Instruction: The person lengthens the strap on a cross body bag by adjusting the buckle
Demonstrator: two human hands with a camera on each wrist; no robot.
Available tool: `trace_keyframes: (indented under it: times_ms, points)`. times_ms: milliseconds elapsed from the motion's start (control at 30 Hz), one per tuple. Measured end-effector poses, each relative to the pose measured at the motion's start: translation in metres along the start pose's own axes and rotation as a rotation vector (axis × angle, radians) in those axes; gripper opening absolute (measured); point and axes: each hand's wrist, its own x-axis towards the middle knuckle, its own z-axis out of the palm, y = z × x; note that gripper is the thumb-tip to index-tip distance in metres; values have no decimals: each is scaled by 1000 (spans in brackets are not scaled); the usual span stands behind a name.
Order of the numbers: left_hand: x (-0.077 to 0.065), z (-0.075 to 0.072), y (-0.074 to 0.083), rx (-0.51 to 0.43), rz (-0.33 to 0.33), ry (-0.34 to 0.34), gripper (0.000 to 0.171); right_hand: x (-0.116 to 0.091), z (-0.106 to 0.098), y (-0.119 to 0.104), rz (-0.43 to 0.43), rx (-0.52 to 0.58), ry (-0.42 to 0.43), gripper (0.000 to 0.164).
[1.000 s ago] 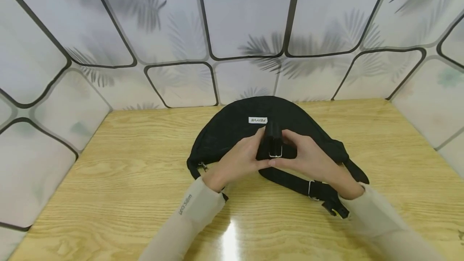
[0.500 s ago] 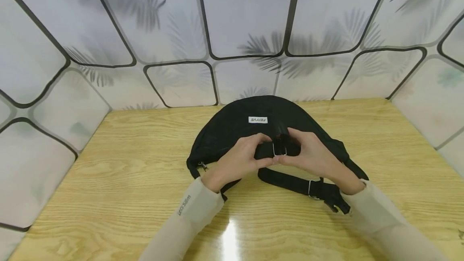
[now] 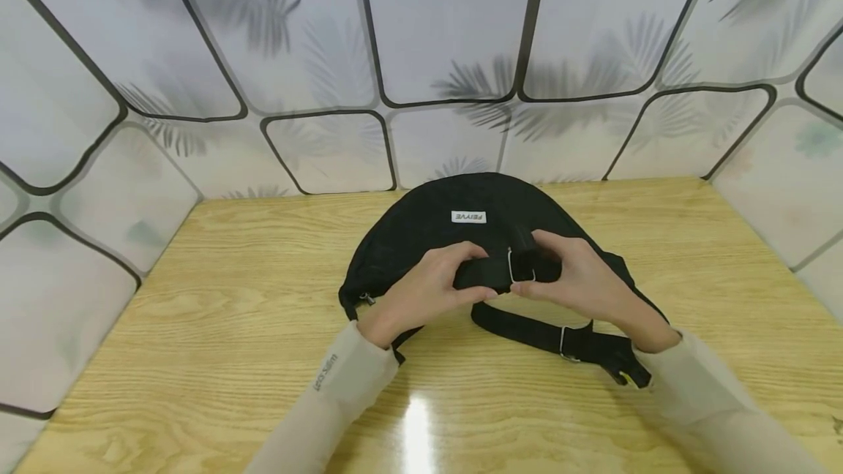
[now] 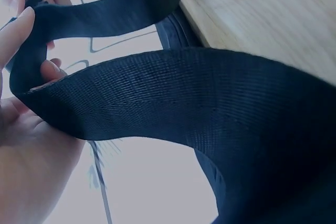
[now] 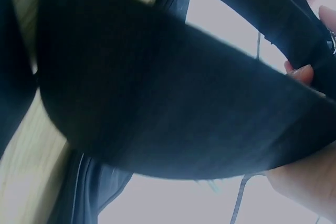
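A black half-moon waist bag (image 3: 415, 229) with a small white label (image 3: 468, 217) lies on the table. Above its near side, my left hand (image 3: 428, 287) pinches the flat black webbing strap (image 3: 479, 273) between thumb and fingers. On the other side, my right hand (image 3: 586, 284) grips the strap at a silver-coloured metal slider (image 3: 511, 266). A short stretch of strap runs taut between the hands. In the left wrist view, a wide loop of webbing (image 4: 142, 93) hangs from the left hand (image 4: 37, 161). Dark strap (image 5: 173, 93) covers much of the right wrist view.
Nearer me, another strap length (image 3: 520, 330) lies on the wooden table (image 3: 250, 342), with a metal ring (image 3: 563, 342) and a black plastic buckle end (image 3: 635, 371) by the right sleeve. A zip pull (image 3: 366, 299) shows at the bag's left corner. Patterned panels (image 3: 448, 28) stand behind.
The metal slider has turned and shifted to the right with my right hand. My hands have drawn slightly apart, and more strap shows between them. The bag's body stays put.
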Motion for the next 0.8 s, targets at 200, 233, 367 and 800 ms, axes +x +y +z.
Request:
trace_keyframes:
  times_ms: [200,233,367,800]
  points:
    - [-5,-8,-6,-7,15,15,37,-5,-9,4,39,9,3,36]
    - [-6,-9,-7,-6,14,17,37,-6,-10,5,40,15,4,38]
    - [-11,-15,-9,18,8,8,38,-9,-13,7,23,30,-1,41]
    - [-29,-23,-16,15,-12,-3,37,-16,-16,13,27,-24,-36,48]
